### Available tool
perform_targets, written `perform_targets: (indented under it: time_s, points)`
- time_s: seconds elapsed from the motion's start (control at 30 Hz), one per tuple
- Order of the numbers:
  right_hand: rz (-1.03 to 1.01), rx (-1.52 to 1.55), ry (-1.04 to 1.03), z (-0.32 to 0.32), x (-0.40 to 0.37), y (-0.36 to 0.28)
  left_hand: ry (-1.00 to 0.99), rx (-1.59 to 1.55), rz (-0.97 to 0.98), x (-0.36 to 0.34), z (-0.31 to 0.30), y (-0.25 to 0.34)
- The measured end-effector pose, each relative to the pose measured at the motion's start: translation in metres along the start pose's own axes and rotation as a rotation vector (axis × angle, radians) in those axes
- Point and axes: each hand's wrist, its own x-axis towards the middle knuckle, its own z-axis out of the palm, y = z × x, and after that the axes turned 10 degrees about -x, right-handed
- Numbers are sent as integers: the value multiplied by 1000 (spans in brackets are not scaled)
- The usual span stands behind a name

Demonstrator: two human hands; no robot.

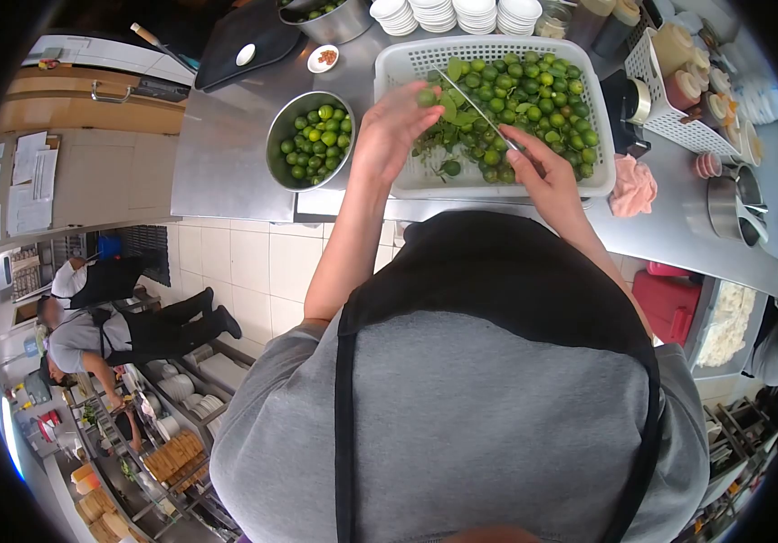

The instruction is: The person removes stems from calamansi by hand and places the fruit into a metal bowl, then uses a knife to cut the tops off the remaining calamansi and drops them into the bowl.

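My left hand [389, 131], a little blurred, is over the left side of a white perforated basket [387, 72]. Its fingertips are closed on a small green lime [427, 97]. My right hand [543, 172] grips a knife [479, 110] by its handle, the thin blade slanting up and leftward over the basket. Many green limes [547, 95] fill the basket's back and right side. Leaves and stems [452, 131] lie among them, mostly toward the left and front. To the left of my left hand, a round metal bowl [271, 149] holds more limes.
A small white dish [323, 59] and a black tray [244, 41] lie at the back left. Stacked white dishes [475, 16] stand behind the basket. A pink cloth [631, 185] and a bottle-filled white crate [678, 116] are at the right. Co-workers [104, 335] stand at far left.
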Motion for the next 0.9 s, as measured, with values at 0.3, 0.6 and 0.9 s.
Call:
perform_targets:
  time_s: [0.3,0.6,0.9]
  points:
    - [-106,-52,-46,7,0,4,88,121,177,-2,9,-10]
    - [-165,-137,57,10,5,-4,68,321,210,-5,13,-24]
    - [-132,-89,21,8,5,-7,171,320,338,6,10,-13]
